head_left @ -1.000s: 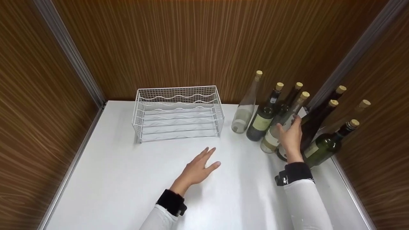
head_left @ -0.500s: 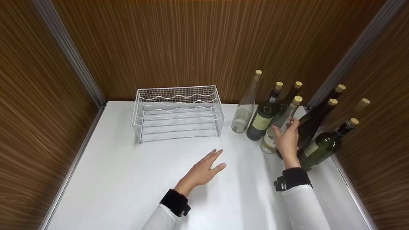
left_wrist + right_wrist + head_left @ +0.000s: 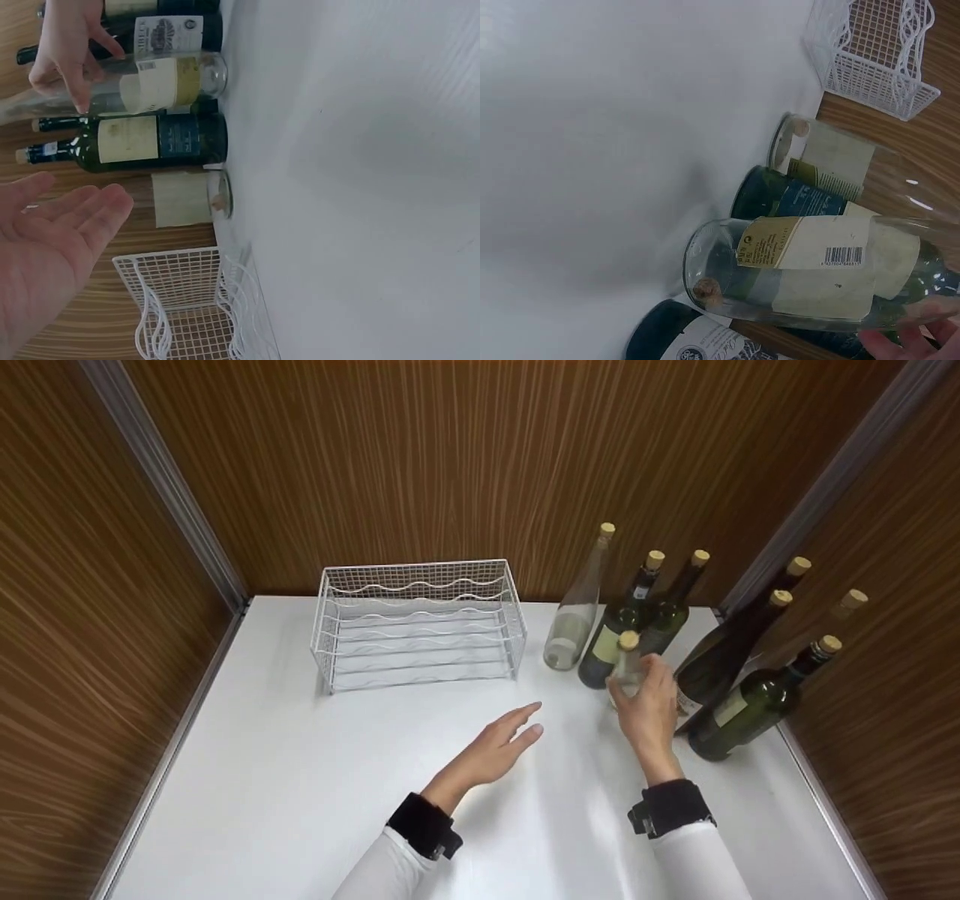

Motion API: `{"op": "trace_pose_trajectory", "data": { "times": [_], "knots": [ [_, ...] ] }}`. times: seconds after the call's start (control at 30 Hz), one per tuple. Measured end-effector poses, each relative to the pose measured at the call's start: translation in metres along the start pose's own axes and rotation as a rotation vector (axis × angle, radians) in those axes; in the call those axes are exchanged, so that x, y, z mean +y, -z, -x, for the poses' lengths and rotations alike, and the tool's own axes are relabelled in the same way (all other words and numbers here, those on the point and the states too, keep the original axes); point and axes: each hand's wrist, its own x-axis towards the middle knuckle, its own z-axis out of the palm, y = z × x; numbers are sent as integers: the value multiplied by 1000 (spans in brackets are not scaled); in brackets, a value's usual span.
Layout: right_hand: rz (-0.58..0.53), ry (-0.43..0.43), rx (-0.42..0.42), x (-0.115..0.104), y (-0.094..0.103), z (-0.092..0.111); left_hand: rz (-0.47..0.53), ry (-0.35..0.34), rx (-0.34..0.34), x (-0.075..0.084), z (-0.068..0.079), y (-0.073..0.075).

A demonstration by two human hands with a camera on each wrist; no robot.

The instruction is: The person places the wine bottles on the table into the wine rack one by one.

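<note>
My right hand (image 3: 651, 712) grips a clear glass wine bottle (image 3: 628, 669) by its upper part, below the cork. In the head view the bottle's neck leans toward me, and the hand hides much of its body. The right wrist view shows this clear bottle (image 3: 817, 262) from the side, with a cream and gold label and a barcode. Whether its base touches the table cannot be told. My left hand (image 3: 491, 751) is held over the white table with fingers extended, holding nothing. The left wrist view shows this left hand (image 3: 56, 247) with its palm visible.
A white wire bottle rack (image 3: 417, 563) stands at the back. Right of it, a clear bottle (image 3: 570, 631) and a green bottle with a pale label (image 3: 611, 639) stand close together. More corked bottles, including a green one (image 3: 754, 709), crowd the right wall.
The right hand has moved left and toward me, bringing the clear bottle's neck with it, away from the dark bottles. The left hand has drifted slightly to the right.
</note>
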Motion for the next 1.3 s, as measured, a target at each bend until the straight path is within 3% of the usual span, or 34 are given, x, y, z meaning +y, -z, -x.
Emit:
{"op": "trace_pose_trajectory", "data": {
  "times": [0.3,0.6,0.7,0.97,1.3],
  "knots": [
    [102,152,-57,-12,-13,30,192,46,11,-1,-3,-3],
    [179,244,-112,-16,-28,57,519,134,29,0,-6,-3],
    [210,274,-147,-16,-34,65,586,166,28,0,-6,-4],
    [297,409,-191,-11,-47,80,600,238,-14,-4,-2,-6],
    [302,450,-233,-7,-51,85,490,311,-25,-13,-2,-13]
  ]
}}
